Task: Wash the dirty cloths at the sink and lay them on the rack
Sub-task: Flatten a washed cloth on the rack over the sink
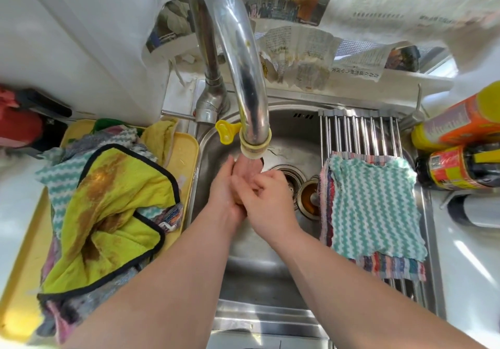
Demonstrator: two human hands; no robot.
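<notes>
You're between cloths: your left hand (226, 186) and right hand (270, 200) press together under the running tap (251, 121), holding nothing. The teal cloth (373, 208) lies on the rack (359, 129). Next, reach left for the stained yellow cloth (116, 205) on the tray (186, 143).

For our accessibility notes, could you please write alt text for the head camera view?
The left hand and right hand meet under the running faucet over the sink. Left, a stained yellow cloth tops a pile on a yellow tray; right, a teal zigzag cloth lies over a striped cloth on the rack.
</notes>
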